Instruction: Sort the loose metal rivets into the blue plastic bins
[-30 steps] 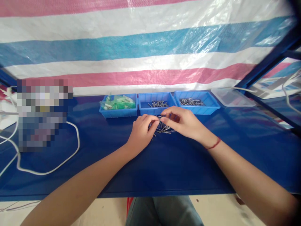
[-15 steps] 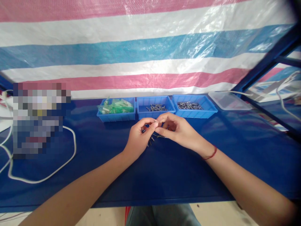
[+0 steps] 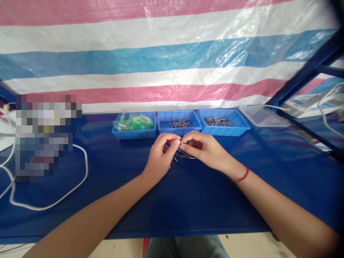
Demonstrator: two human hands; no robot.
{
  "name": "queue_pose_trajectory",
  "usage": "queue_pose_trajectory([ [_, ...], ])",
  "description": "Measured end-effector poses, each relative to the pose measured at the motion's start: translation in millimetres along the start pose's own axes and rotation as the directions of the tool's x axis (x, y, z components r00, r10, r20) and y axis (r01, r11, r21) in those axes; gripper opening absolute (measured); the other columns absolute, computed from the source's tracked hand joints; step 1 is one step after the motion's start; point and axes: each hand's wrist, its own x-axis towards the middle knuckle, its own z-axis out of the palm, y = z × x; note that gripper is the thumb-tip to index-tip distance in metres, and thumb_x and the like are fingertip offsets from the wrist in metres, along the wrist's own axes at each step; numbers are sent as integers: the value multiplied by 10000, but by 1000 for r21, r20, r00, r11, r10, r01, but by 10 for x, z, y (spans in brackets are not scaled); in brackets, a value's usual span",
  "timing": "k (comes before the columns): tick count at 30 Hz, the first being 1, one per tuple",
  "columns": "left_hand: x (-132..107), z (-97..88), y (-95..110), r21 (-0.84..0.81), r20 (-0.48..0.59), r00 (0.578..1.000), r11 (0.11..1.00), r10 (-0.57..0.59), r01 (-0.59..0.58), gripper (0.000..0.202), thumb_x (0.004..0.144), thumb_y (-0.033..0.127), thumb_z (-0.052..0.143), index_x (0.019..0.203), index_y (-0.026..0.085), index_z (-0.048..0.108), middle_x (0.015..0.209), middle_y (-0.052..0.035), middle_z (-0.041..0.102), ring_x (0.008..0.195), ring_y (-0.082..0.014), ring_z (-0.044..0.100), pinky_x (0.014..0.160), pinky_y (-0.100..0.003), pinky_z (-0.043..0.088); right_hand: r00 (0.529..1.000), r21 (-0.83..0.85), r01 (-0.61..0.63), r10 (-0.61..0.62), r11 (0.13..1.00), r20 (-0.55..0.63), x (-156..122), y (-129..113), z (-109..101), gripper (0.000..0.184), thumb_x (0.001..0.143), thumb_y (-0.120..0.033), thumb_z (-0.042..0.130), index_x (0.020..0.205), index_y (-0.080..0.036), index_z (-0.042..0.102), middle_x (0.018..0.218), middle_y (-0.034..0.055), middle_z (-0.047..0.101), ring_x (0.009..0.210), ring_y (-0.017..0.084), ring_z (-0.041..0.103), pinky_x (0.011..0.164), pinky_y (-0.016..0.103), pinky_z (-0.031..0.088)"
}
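Note:
My left hand [image 3: 162, 152] and my right hand [image 3: 205, 148] meet above the table, thumbs and forefingers pinched together. Between the fingertips shows a small grey metal part [image 3: 181, 141], mostly covered, so its exact kind is unclear. Both hands grip it. Beneath them, thin metal pins [image 3: 186, 155] lie loose on the blue tabletop, partly hidden by the hands. Just behind stands a blue bin [image 3: 179, 129] with short metal pieces in it.
A second blue bin [image 3: 225, 132] on the right holds metal pieces; a third [image 3: 134, 134] on the left holds green plastic bags. At the back right lies a clear plastic lid [image 3: 264, 116]. A white cable [image 3: 86, 161] loops on the left, beside a pixelated area.
My right hand's fingertips have drawn slightly away from my left's, so more of the small metal part and the loose pins shows. The view has shifted a little.

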Motion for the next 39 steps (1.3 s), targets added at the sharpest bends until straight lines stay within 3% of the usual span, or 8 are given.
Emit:
queue_pose_trajectory([
  [7, -7, 28, -4, -78, -15, 995, 992, -98, 96, 132, 900, 285, 518, 964, 196, 592, 978, -43, 644, 870, -163, 612, 721, -262, 482, 994, 91, -29, 38, 995, -102, 6, -81, -28, 220, 799, -411, 659, 837, -195, 666, 821, 48, 670, 724, 175, 588, 663, 312, 477],
  [13, 11, -23, -24, 167, 34, 999, 986, 25, -30, 189, 917, 275, 493, 1072, 212, 582, 1005, -41, 649, 934, -176, 601, 813, -292, 460, 969, 52, -28, 40, 998, -244, 33, -102, -90, 246, 816, -450, 623, 792, -207, 657, 765, 29, 661, 684, 169, 588, 618, 297, 476],
  [18, 48, -94, -26, 400, 193, 973, 896, 125, -194, 221, 902, 240, 503, 1097, 226, 605, 1020, -46, 647, 1004, -197, 572, 906, -343, 420, 815, -176, -134, 7, 975, -579, 88, 126, -515, 222, 832, -419, 590, 798, -211, 661, 742, 44, 669, 649, 190, 594, 608, 322, 471],
  [20, 41, -99, -8, 479, 274, 951, 837, 145, -265, 203, 895, 274, 521, 1051, 241, 647, 1042, -46, 640, 1038, -209, 547, 924, -365, 398, 765, -383, -270, -45, 883, -642, 99, 250, -685, 209, 830, -389, 586, 795, -202, 671, 743, 66, 672, 660, 215, 599, 653, 358, 464],
  [24, -9, -77, 32, 558, 416, 899, 742, 138, -372, 252, 860, 397, 582, 1052, 264, 674, 1107, -42, 626, 1093, -240, 499, 927, -407, 361, 803, -652, -303, -182, 695, -567, 99, 306, -768, 194, 828, -336, 575, 849, -175, 681, 815, 107, 662, 777, 262, 593, 738, 389, 447],
  [30, -42, -52, 24, 611, 481, 868, 663, 125, -433, 204, 914, 343, 518, 1010, 259, 677, 1111, -22, 638, 1074, -226, 485, 901, -401, 336, 915, -636, 1, -258, 772, -311, 34, -26, -427, 170, 888, -247, 490, 818, -199, 637, 794, 60, 639, 721, 194, 583, 700, 314, 437],
  [34, -16, -51, 3, 639, 488, 864, 623, 126, -452, 216, 947, 319, 461, 923, 236, 659, 1014, -12, 655, 1029, -213, 496, 867, -392, 327, 979, -611, 82, -179, 787, -100, -6, -49, -224, 142, 845, -168, 503, 746, -196, 601, 801, 40, 622, 702, 168, 593, 674, 288, 429],
  [39, 6, -53, -53, 682, 477, 874, 586, 99, -438, 198, 955, 298, 448, 910, 194, 610, 1006, -25, 641, 1011, -209, 493, 840, -379, 327, 982, -614, 155, -53, 774, 180, -6, -14, -120, 112, 820, -156, 519, 759, -196, 603, 795, 22, 602, 699, 153, 593, 683, 272, 428],
])
